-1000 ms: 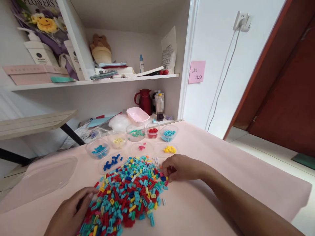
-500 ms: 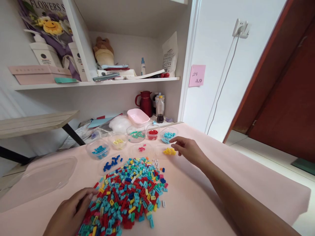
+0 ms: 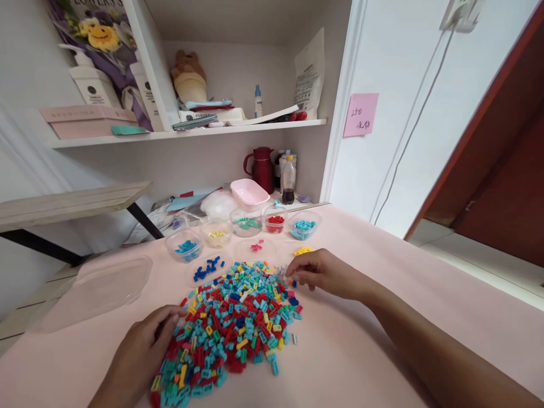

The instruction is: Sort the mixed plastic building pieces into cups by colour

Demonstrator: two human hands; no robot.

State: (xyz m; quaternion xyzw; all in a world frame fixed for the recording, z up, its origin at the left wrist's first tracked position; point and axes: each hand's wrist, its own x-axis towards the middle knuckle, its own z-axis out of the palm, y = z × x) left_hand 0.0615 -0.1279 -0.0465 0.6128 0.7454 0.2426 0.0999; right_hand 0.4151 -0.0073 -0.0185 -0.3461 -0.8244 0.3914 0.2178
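A heap of small toy building bricks (image 3: 238,317) in mixed colours covers the table's middle. My left hand (image 3: 147,340) rests at the heap's left edge, its thumb and index finger apart with nothing visible between them. Over the heap's upper right edge, my right hand (image 3: 325,275) hangs with loosely bent fingers, close to a few white bricks (image 3: 280,270); no brick shows in it. Behind my right fingers lie yellow bricks (image 3: 303,250) on a clear lid, partly hidden. Light-blue bricks (image 3: 304,225) fill a clear tub farther back.
More clear tubs hold red (image 3: 276,222), green (image 3: 247,223), pale yellow (image 3: 216,234) and blue bricks (image 3: 186,247). Dark blue bricks (image 3: 208,268) and pink bricks (image 3: 256,246) lie in shallow clear trays. A large clear lid (image 3: 106,289) lies left. A pink basin (image 3: 250,194), red jug (image 3: 262,170) and bottle (image 3: 288,180) stand behind.
My right hand has moved back from the light-blue tub to the heap's upper right edge. Light-blue bricks under its fingers are now in that tub. The camera view has shifted.
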